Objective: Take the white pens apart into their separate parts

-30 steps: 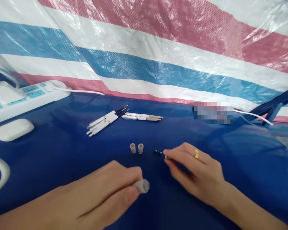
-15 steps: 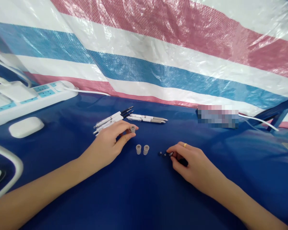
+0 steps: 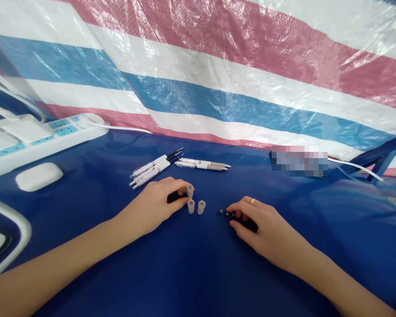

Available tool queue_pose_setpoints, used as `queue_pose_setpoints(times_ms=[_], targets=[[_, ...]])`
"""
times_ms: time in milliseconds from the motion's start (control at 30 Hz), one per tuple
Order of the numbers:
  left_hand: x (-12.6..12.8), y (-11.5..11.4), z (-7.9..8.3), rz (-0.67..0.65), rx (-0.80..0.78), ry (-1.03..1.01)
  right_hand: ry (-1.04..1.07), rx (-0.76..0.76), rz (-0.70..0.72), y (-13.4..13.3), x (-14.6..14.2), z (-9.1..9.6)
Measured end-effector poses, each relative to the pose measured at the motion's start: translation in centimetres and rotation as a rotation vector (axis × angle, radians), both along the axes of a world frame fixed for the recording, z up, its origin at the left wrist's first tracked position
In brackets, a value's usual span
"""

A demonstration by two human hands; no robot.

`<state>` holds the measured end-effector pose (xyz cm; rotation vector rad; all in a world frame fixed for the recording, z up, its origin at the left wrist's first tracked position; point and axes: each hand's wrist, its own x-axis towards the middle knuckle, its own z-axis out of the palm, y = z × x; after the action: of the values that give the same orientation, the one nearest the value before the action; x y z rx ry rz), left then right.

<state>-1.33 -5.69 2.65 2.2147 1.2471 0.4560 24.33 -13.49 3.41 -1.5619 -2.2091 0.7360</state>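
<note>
Between the thumb and forefinger of my left hand is a small grey pen grip sleeve, held upright with its flared, hollow end up. Just in front of it stand two matching sleeves, the left one and the right one, close together on the blue table. My right hand rests on the table with thumb and fingertips apart. By its fingertips are several tiny dark ring-like pieces, partly hidden by the fingers.
Behind the left hand lie white pens with dark front ends. Beside them are white pens with grey grips. A white power strip and a rounded white case are on the left. A blurred-out object lies at the back right.
My left hand has brought its sleeve toward me and slightly right, down behind the two standing sleeves. My right thumb and forefinger have parted from the small shiny piece they pinched.
</note>
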Motion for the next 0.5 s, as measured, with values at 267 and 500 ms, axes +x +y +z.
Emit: queue_pose_setpoints(times_ms=[267,500], targets=[[-0.2,0.3,-0.2,0.002,-0.011,-0.022,-0.050,0.103,-0.165,1.6,2.6,0.9],[-1.2,1.7,-0.2,-0.077,-0.040,-0.053,-0.327,0.481,0.068,4.8,0.7,1.5]])
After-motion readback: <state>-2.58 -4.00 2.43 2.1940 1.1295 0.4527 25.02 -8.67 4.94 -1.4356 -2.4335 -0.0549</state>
